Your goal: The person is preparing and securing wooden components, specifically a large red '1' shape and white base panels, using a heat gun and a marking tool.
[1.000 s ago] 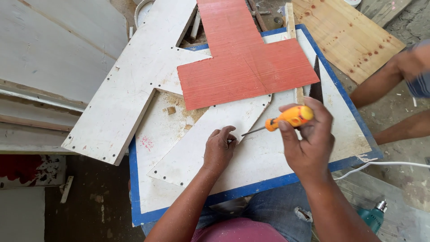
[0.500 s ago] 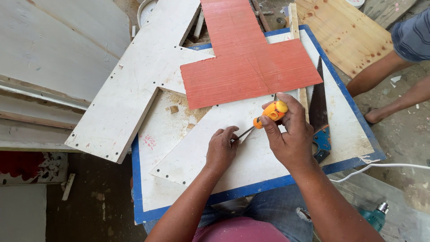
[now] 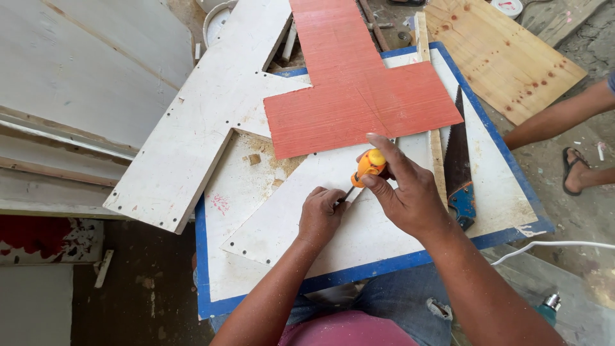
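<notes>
Gripping an orange screwdriver (image 3: 366,168) upright, right hand (image 3: 410,192) curled, left hand (image 3: 320,214) steadying.

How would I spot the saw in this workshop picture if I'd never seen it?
Find the white board with the blue edge on the person's lap. Along its right side, beside the right hand, lies the hand saw. Its dark toothed blade and blue handle set it apart from the orange screwdriver and the red panel.

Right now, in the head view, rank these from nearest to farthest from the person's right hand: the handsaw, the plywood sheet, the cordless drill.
From the right hand:
1. Handsaw, just to its right on the white board.
2. Cordless drill, lower right, on the floor.
3. Plywood sheet, upper right, beyond the table.
</notes>
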